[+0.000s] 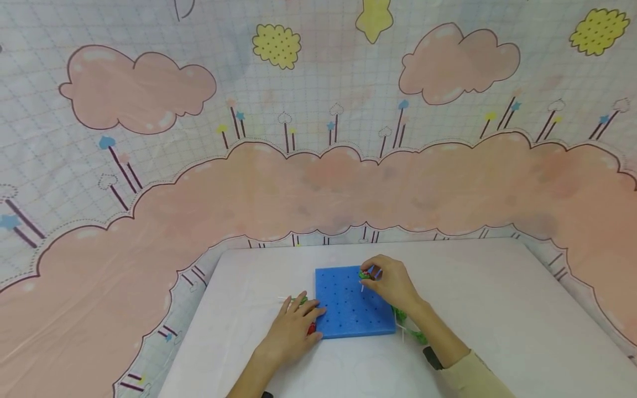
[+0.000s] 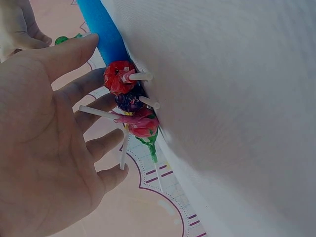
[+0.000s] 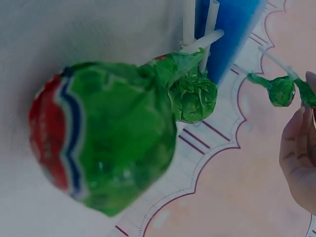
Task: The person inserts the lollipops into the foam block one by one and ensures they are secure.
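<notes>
Head and wrist views of a person at a white bench point(image 1: 473, 287). The right grip point(image 1: 390, 282) pinches a green-and-red lollipop point(image 1: 365, 274) between thumb and forefinger, over the far right part of a blue board point(image 1: 343, 304) pierced by rows of small holes. The white stick of this lollipop points downward from the fingers; whether its tip enters a hole cannot be told. The left grip point(image 1: 297, 318) is spread, its fingers fanned at the left edge of the board; firm contact cannot be confirmed. Close by this grip, in the left wrist view, a red lollipop point(image 2: 119, 76), a dark purple lollipop point(image 2: 129, 101) and a pink lollipop point(image 2: 143, 127) lie in a row beside the board, their white sticks pointing various ways. A green lollipop point(image 1: 302, 300) lies partly beneath the fingers of the left grip. Nearer the person than the right grip, along its forearm, two green-wrapped lollipops point(image 1: 420, 337) lie at the right edge of the board. Beyond both grips rises a backdrop point(image 1: 298, 188) patterned with pink clouds. A black band point(image 1: 432, 358) shows at the right wrist.
</notes>
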The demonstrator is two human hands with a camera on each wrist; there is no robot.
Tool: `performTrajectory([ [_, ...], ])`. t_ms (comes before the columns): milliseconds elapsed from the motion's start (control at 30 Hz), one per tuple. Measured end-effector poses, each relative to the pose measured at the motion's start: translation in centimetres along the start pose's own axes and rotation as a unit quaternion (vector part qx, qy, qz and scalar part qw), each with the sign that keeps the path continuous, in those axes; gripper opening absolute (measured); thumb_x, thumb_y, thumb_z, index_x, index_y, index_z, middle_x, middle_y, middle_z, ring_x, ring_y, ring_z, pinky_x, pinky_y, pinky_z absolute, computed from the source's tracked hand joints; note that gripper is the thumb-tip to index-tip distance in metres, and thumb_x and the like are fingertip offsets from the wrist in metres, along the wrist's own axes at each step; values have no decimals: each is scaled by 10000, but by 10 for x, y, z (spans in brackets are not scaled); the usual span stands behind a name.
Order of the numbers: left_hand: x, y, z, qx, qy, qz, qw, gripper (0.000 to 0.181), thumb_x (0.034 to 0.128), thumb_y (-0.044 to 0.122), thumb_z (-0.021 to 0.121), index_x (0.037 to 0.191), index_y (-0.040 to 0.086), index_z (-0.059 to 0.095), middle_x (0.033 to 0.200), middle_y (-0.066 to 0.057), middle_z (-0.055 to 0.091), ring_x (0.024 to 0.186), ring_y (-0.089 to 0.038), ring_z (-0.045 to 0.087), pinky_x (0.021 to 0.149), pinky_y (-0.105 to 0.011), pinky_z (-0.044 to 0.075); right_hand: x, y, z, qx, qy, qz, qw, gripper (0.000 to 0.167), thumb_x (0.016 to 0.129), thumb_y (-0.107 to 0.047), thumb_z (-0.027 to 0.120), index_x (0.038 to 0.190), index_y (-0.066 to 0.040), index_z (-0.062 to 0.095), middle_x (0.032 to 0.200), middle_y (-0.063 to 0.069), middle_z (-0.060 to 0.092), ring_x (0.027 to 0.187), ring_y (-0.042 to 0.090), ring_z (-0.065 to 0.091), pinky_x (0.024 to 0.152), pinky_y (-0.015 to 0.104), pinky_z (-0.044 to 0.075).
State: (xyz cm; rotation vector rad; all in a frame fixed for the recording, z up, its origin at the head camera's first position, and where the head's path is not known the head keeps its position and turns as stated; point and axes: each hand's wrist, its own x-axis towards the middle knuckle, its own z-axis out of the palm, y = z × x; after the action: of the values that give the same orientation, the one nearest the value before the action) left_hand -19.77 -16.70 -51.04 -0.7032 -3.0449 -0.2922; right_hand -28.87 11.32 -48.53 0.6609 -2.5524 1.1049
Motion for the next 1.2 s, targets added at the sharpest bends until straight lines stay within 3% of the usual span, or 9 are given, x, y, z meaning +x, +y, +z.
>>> performTrajectory([
  [467,0,2,-2,3,-21,39,10000,529,1006,406,682,1480,186,599,1572,-78,511,1536,-388,322,1237,-641,242,3,3,4,23,-83,155,9998,257,819,-93,901,1034,-154,774,928,-42,693,778,123,585,622,223,524],
  [833,2,-1,2,58,25,28,10000,529,1008,419,674,1480,193,599,1575,-71,507,1540,-385,315,1241,-638,234,4,9,9,-12,20,-52,10000,264,803,-78,909,1023,-139,777,932,-29,709,797,125,595,611,228,498],
  [1200,2,-2,4,23,1,-12,10000,532,1008,418,673,1485,194,596,1578,-67,504,1543,-386,308,1244,-640,223,7,11,12,-45,-30,25,10000,242,834,-95,891,1039,-149,773,940,-45,704,806,119,603,628,228,524],
])
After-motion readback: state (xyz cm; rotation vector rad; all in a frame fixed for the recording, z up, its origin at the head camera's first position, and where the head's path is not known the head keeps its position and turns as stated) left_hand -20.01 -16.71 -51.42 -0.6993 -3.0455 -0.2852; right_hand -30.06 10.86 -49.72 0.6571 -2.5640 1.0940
